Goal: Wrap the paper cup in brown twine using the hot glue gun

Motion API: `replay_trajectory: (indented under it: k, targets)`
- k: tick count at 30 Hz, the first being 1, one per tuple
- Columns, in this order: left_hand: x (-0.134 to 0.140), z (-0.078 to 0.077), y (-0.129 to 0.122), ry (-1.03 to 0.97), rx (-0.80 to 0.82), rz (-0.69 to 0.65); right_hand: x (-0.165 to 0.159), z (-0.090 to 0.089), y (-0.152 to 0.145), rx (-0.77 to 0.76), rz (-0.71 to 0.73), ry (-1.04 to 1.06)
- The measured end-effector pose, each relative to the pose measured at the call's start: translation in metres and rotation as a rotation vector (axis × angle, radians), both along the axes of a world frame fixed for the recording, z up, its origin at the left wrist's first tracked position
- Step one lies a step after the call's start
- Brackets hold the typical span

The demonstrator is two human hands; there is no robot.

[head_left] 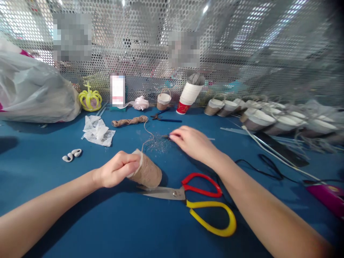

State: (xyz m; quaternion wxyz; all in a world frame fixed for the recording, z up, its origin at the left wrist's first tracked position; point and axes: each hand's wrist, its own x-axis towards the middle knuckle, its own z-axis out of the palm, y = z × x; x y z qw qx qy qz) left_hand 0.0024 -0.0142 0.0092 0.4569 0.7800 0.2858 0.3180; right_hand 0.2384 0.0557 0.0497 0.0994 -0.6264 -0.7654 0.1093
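Note:
My left hand (120,169) is closed on the rim of a twine-wrapped paper cup (149,171), which lies tilted with its base toward the right. A strand of brown twine (148,131) runs from the cup's rim to a twisted twine bundle (130,122) farther back. My right hand (189,141) is closed in a pinch beside a scatter of tiny clear bits (159,145). A small dark thing with a thin tip shows at its fingertips, too small to name. Large scissors (174,194) with one red and one yellow handle lie just right of the cup.
Pliers (166,119), a small basket-like cup (163,100) and stacked paper cups (190,95) stand or lie at the back. Several wrapped cups (268,118) crowd the right. White earbuds (72,155), crumpled white fabric (99,132) and a plastic bag (34,87) are on the left.

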Motion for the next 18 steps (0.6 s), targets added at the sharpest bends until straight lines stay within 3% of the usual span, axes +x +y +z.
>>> replay_trajectory:
  k: [2, 3, 5, 7, 11, 18]
  targets:
    - [0.000, 0.000, 0.000, 0.004, 0.014, -0.001, -0.022, 0.004, -0.004, -0.050, 0.455, 0.234]
    - [0.000, 0.000, 0.000, 0.003, 0.023, 0.000, -0.033, 0.005, -0.004, -0.081, 0.607, 0.321]
    - [0.000, 0.001, 0.000, -0.006, 0.035, 0.001, -0.052, 0.005, -0.001, -0.129, 0.799, 0.385]
    - [0.001, 0.002, 0.001, -0.017, 0.036, -0.002, -0.064, 0.004, 0.004, -0.194, 0.901, 0.337]
    - [0.002, 0.003, 0.001, -0.020, 0.019, -0.013, -0.068, 0.007, 0.009, -0.259, 0.907, 0.261]
    - [-0.001, 0.001, 0.001, -0.021, -0.083, 0.047, -0.051, 0.015, -0.001, -0.327, 0.685, 0.450]
